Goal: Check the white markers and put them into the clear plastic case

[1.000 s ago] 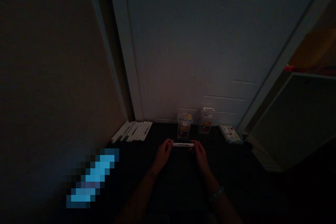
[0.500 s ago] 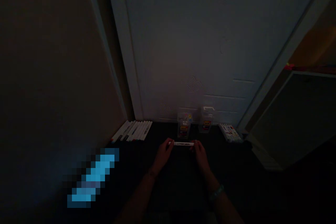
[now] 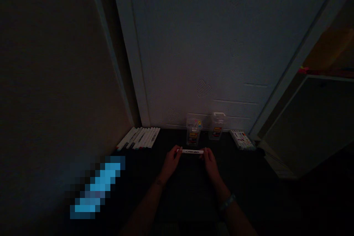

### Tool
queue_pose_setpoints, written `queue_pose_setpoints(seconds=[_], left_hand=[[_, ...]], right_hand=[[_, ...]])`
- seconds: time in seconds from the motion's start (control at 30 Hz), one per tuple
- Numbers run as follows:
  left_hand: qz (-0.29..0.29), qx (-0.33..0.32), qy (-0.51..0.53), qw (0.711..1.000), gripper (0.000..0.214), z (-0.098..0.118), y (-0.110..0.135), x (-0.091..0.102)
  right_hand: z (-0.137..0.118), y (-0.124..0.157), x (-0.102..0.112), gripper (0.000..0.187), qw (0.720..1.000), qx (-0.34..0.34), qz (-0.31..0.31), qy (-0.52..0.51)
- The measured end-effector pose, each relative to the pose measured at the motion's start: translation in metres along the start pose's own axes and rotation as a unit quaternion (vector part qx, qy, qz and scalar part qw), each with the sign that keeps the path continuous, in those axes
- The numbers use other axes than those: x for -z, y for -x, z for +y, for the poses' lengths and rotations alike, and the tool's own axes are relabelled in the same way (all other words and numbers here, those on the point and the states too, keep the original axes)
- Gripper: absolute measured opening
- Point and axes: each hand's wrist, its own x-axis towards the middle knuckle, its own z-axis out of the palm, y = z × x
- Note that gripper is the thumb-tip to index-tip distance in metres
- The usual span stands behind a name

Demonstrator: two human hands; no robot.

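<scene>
A white marker (image 3: 193, 151) with dark print along its barrel lies level between my two hands, above the dark tabletop. My left hand (image 3: 173, 158) is closed on its left end, fingers pinching it. At the opposite end, my right hand (image 3: 209, 159) grips the marker in the same way. Just beyond it stands a clear plastic container (image 3: 193, 135) with a label and small coloured spots near its top. Another clear container (image 3: 217, 128), also labelled, is behind and to the right. The room is dim, so fine finger detail is hard to make out.
A row of several white markers (image 3: 142, 137) lies at the back left of the dark table (image 3: 190, 191). A flat pack of markers (image 3: 242, 139) rests at the back right. A pale panel (image 3: 177, 51) with heart patterns rises behind. A pixelated bright blue patch (image 3: 98, 188) is at lower left.
Both hands keep hold of the marker in nearly the same place. The view has shifted only very slightly.
</scene>
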Motion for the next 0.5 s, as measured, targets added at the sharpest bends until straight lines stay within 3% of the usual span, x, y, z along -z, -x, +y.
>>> queue_pose_setpoints(seconds=[0.5], left_hand=[[0.013,0.003,-0.012,1.0,0.036,0.0035,0.0007,-0.0001]], right_hand=[[-0.0095,0.0038,-0.0001,0.036,1.0,0.001,0.01,0.012]])
